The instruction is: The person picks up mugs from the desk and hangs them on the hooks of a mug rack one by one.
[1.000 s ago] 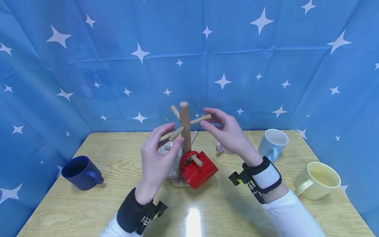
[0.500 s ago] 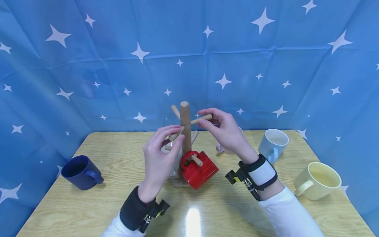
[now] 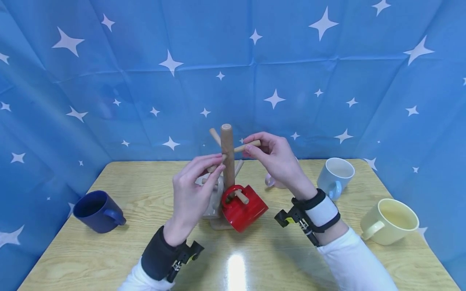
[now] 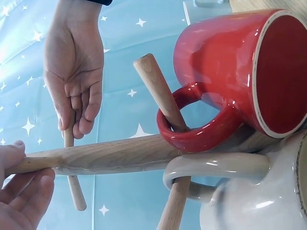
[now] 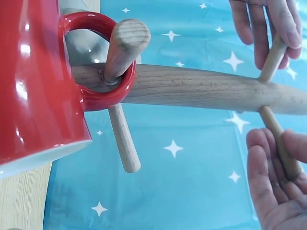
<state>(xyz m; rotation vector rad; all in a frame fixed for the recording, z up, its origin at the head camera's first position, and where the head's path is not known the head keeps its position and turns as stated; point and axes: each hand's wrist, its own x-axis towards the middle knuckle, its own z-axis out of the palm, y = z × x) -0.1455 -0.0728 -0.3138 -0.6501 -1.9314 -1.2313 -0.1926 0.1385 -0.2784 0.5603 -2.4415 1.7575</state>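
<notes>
A wooden mug tree [image 3: 227,161] stands on the table with pegs at two heights. My left hand [image 3: 193,186] pinches an upper front peg [image 4: 33,165] between thumb and fingers. On the right side, my right hand [image 3: 278,159] pinches another upper peg [image 5: 283,148]. A red mug [image 3: 244,208] hangs tilted by its handle from a lower front peg. Beside it, a white mug [image 4: 254,191] hangs by its handle from another lower peg, partly hidden behind my left hand in the head view. A third upper peg [image 3: 215,136] points to the back left, untouched.
A dark blue mug [image 3: 99,212] stands at the table's left. On the right are a light blue mug [image 3: 335,178] and a pale yellow mug [image 3: 390,222]. A pinkish mug [image 3: 270,181] is mostly hidden behind my right hand. A star-patterned cloth [image 3: 189,97] hangs behind the table.
Both hands have moved inward to the mug tree, and their fingers have closed onto the upper pegs. The mugs stay where they were.
</notes>
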